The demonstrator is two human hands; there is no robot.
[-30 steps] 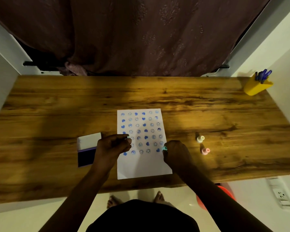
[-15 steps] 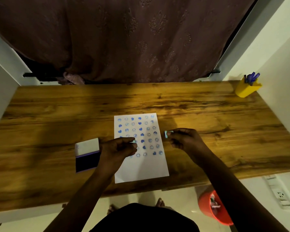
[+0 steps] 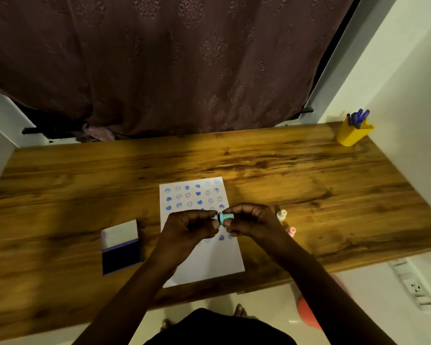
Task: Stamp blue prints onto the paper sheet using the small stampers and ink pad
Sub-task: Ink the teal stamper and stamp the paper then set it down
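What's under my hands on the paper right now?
Under the left hand and right hand lie blue prints on the paper; rows show above and below, but the middle rows are covered.

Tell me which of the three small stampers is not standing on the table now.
The teal stamper. Both hands, left hand and right hand, hold it sideways above the paper sheet. The cream stamper and the pink stamper stand on the table, right of the sheet.
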